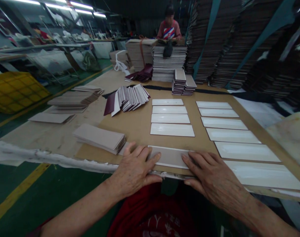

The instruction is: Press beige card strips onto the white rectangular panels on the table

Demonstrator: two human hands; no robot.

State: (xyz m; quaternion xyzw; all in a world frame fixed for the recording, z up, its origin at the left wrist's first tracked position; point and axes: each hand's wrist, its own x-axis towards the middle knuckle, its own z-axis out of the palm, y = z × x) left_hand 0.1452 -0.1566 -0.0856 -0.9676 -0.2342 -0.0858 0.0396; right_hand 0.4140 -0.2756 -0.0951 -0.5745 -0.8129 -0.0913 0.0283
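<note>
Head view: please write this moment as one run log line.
left hand: flat on grey card | right hand: flat on same card | white strips: two columns

Premises: factory packing floor. Evidence: tall stacks of flattened card stock (pixel 238 39) from 12 to 2 o'clock; brown-papered workbench (pixel 137 126) with white panels (pixel 172 129) laid in rows; yellow plastic crate (pixel 14 90) at 9 o'clock; fluorescent strip lights (pixel 81 5) overhead; green floor with yellow line markings (pixel 16 192); another worker (pixel 169 28) at 12 o'clock.

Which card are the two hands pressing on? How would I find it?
Find the brown board covering the table. At its near edge, below the left column of four white strips, lies the grey card under the left hand and right hand. It is matte grey; its neighbours are glossy white.
</note>
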